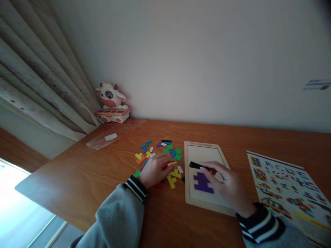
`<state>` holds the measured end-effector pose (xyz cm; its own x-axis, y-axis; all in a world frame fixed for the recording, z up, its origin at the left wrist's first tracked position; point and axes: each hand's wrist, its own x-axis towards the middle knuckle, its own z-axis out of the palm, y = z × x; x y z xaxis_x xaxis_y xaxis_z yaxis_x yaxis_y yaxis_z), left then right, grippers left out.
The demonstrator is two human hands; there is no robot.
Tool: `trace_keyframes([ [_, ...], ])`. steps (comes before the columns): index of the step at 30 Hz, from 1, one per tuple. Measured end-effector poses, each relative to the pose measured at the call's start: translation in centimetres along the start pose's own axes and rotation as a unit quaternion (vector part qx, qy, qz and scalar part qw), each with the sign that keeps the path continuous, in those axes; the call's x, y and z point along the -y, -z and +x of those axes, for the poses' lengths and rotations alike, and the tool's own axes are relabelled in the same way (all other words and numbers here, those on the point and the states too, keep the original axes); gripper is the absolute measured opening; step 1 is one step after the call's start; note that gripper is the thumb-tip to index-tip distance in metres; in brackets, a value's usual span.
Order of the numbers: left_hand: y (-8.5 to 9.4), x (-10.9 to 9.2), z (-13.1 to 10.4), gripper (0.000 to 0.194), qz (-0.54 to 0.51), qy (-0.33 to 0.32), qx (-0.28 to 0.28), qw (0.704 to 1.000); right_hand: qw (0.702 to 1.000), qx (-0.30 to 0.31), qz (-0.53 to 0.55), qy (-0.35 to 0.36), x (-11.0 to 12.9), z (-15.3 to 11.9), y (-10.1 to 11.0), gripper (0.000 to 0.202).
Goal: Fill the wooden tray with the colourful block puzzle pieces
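Observation:
My left hand (pixel 157 166) reaches over a loose cluster of flat coloured puzzle pieces. Its thumb and fingers are apart, with a yellow piece (pixel 172 163) and some red showing in the gap between them. Black strip-shaped pieces (pixel 196 165) are pinched in my right hand (pixel 224 179), above a light wooden puzzle board (pixel 189 198) with a white inside. Purple pieces (pixel 203 183) lie joined in the lower part of this board, just below the black strips. My right palm and fingers cover part of the board's right side.
Green pieces (pixel 178 151) and other colours lie left of the board. To its right is a printed pattern sheet (pixel 287 186). A clear plastic bag (pixel 97 142) and a toy cow with a keyboard (pixel 112 103) are at the back left, near a curtain (pixel 38 69).

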<state>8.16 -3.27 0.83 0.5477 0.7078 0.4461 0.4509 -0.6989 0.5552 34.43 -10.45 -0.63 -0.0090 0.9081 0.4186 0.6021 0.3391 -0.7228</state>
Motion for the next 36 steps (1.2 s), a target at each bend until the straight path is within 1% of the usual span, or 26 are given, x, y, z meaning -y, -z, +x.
trace_keyframes([
  [2, 1.2, 1.5, 0.0, 0.022, 0.071, -0.012, -0.023, 0.997, 0.998, -0.026, -0.029, 0.045, 0.1, -0.1, 0.0, 0.020],
  [3, 1.6, 2.1, -0.1, 0.022, 0.086, -0.024, -0.011, 0.996, 0.996, -0.026, -0.038, 0.076, 0.3, -0.2, -0.2, 0.019],
  [5, 2.1, 2.6, -0.2, 0.021, 0.099, -0.065, 0.037, 0.992, 0.987, 0.001, -0.055, 0.149, 0.9, -0.6, -0.6, 0.020],
  [8, 2.0, 2.3, -0.4, 0.022, 0.089, -0.121, 0.117, 0.982, 0.962, 0.064, -0.084, 0.254, 2.2, -1.5, -1.8, 0.026],
  [9, 1.8, 2.0, -0.4, 0.022, 0.084, -0.130, 0.132, 0.979, 0.951, 0.064, -0.095, 0.288, 2.6, -1.8, -2.3, 0.025],
  [10, 1.7, 1.8, -0.4, 0.024, 0.080, -0.134, 0.143, 0.977, 0.941, 0.082, -0.104, 0.311, 2.9, -2.1, -2.8, 0.023],
  [12, 1.5, 1.6, -0.4, 0.025, 0.074, -0.138, 0.155, 0.975, 0.925, 0.109, -0.122, 0.343, 3.6, -2.5, -3.6, 0.022],
  [15, 1.3, 1.7, -0.4, 0.023, 0.069, -0.140, 0.161, 0.975, 0.912, 0.140, -0.137, 0.360, 4.0, -2.7, -4.3, 0.020],
  [19, 1.2, 2.0, -0.3, 0.020, 0.052, -0.134, 0.150, 0.978, 0.916, 0.162, -0.121, 0.346, 3.8, -2.8, -4.8, 0.015],
  [25, 0.9, 2.1, -0.4, 0.019, 0.021, -0.091, 0.134, 0.987, 0.911, 0.185, -0.126, 0.346, 3.6, -3.1, -5.2, 0.030],
  [29, 0.6, 1.9, -0.5, 0.019, -0.023, -0.057, 0.123, 0.990, 0.908, 0.196, -0.145, 0.341, 3.7, -3.1, -5.1, 0.037],
  [32, 0.2, 1.7, -0.5, 0.018, -0.061, -0.033, 0.113, 0.991, 0.908, 0.194, -0.152, 0.340, 3.7, -3.0, -5.1, 0.042],
  [36, -0.3, 1.2, -0.5, 0.017, -0.102, -0.012, 0.092, 0.990, 0.906, 0.187, -0.152, 0.349, 3.4, -3.1, -5.4, 0.053],
])
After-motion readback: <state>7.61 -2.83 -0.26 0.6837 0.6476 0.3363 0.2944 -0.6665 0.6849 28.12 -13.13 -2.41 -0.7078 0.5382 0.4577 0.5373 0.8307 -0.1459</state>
